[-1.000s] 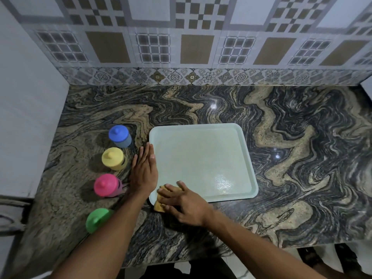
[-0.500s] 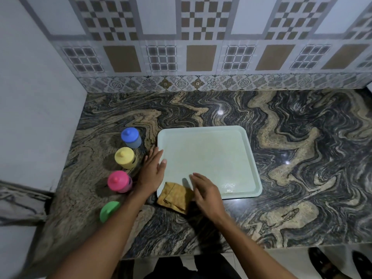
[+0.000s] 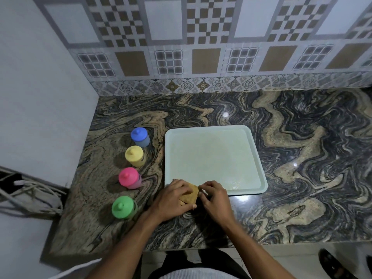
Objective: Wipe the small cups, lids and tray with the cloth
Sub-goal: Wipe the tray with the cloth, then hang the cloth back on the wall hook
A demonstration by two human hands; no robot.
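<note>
Head camera looks steeply down onto countertop (image 3: 306, 150).

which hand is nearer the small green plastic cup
Left. The left hand sits just right of the small green plastic cup, not touching; the right hand is farther right, past the left.

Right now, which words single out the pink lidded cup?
Left of the pale rectangular tray on the marble counter stand four lidded cups in line. The pink cup is third from the tiled wall, between the yellow cup and the green cup.
</note>
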